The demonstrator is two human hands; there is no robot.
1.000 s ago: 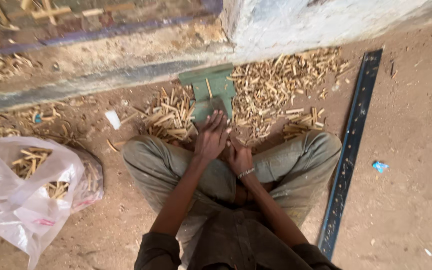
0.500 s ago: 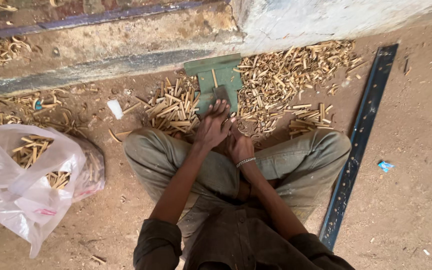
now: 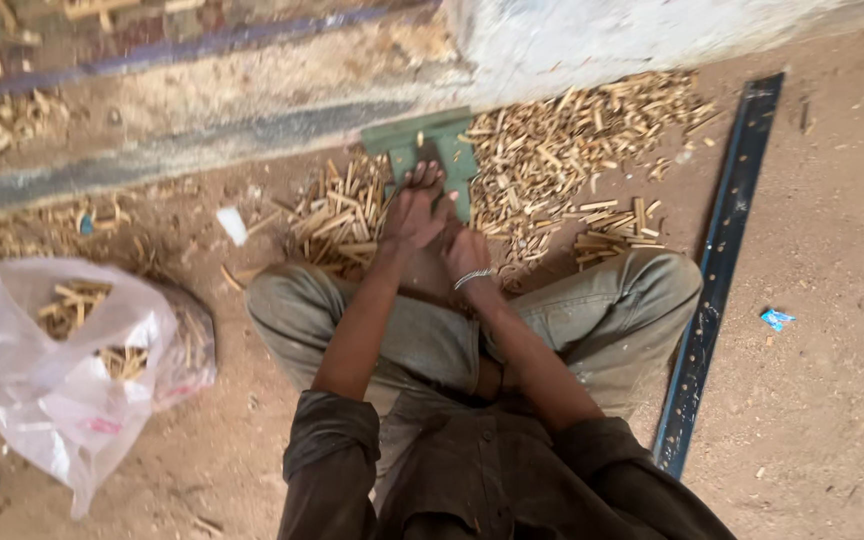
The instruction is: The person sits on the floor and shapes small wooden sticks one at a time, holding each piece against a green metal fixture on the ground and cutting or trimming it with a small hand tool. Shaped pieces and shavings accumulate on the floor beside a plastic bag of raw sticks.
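A person sits cross-legged on a dirt floor, both hands at a green metal cutter [image 3: 432,150] set against the wall base.

The left hand [image 3: 414,208] presses down on the cutter; whether it grips anything cannot be told. The right hand [image 3: 467,255], with a bracelet at the wrist, lies just below, its grasp hidden. Heaps of cut wooden sticks [image 3: 572,150] flank the cutter; a plastic bag [image 3: 52,390] holds more at left, and a dark metal bar [image 3: 722,250] lies at right.
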